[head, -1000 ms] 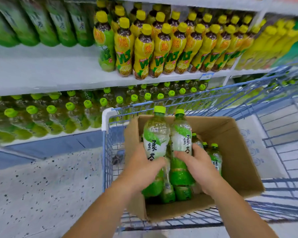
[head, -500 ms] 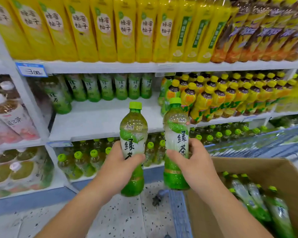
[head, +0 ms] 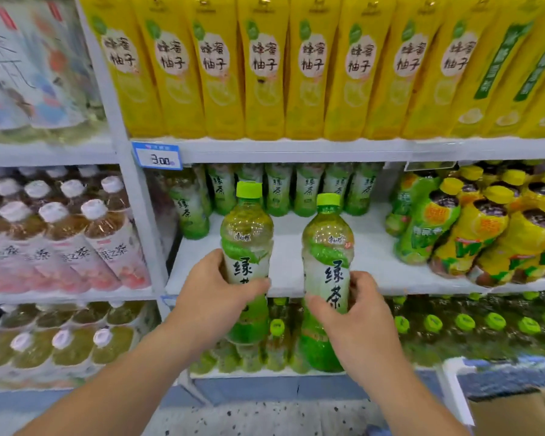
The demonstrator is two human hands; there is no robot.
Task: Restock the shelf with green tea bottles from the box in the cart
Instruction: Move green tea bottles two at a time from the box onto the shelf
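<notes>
My left hand (head: pixel 216 294) grips one green tea bottle (head: pixel 247 237) upright around its label. My right hand (head: pixel 359 319) grips a second green tea bottle (head: pixel 328 243) the same way, slightly lower. Both bottles have light green caps and are held in front of the white middle shelf (head: pixel 375 262), whose front part is bare. A row of green tea bottles (head: pixel 277 190) stands at the back of that shelf. A corner of the cardboard box (head: pixel 516 413) shows at the bottom right.
Yellow-capped bottles (head: pixel 485 228) crowd the right of the same shelf. Tall yellow bottles (head: pixel 265 67) fill the shelf above, with a price tag (head: pixel 157 155). Pink-labelled, white-capped bottles (head: pixel 76 234) stand left of the upright post. Green-capped bottles (head: pixel 463 322) line the shelf below.
Both hands lifted the two bottles out of the box and carried them up and forward to the middle shelf. The view turned from the cart to the shelves.
</notes>
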